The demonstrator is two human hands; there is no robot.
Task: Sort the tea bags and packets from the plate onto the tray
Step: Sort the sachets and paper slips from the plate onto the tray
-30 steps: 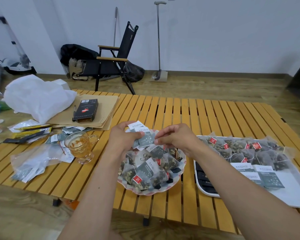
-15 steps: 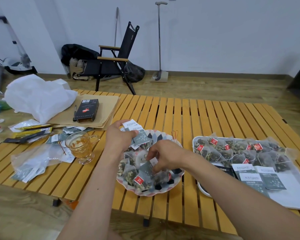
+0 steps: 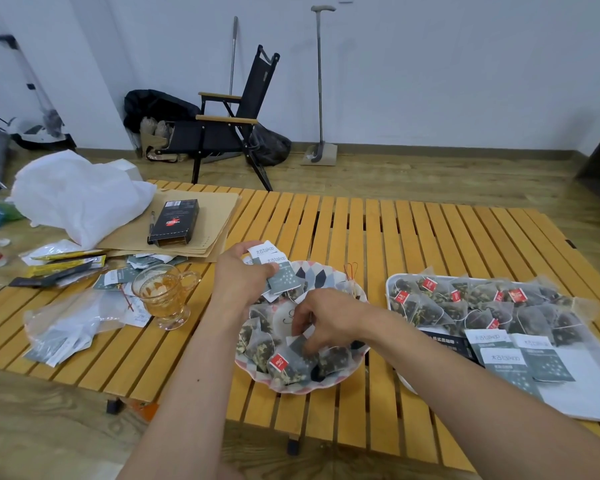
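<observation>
A patterned plate [image 3: 329, 276] sits mid-table with pyramid tea bags [image 3: 284, 362] and packets piled in it. My left hand [image 3: 238, 277] hovers over the plate's far left rim and grips a small stack of grey-and-white packets [image 3: 279, 271]. My right hand [image 3: 321, 318] reaches down into the plate, its fingers pinching a grey packet [image 3: 297, 342] among the tea bags. To the right lies the white tray [image 3: 582, 396], with a row of tea bags [image 3: 471, 303] along its far side and three packets [image 3: 520, 355] laid nearer me.
A glass cup of tea [image 3: 165, 296] stands left of the plate. Torn wrappers and a clear bag [image 3: 63, 327] litter the table's left side, with a black box [image 3: 175, 221] on brown paper and a white plastic bag [image 3: 77, 195] behind. A folding chair [image 3: 229, 123] stands beyond the table.
My right hand left the packets in my left hand and dropped into the plate, where it now pinches a packet. My left hand kept its stack, moving slightly.
</observation>
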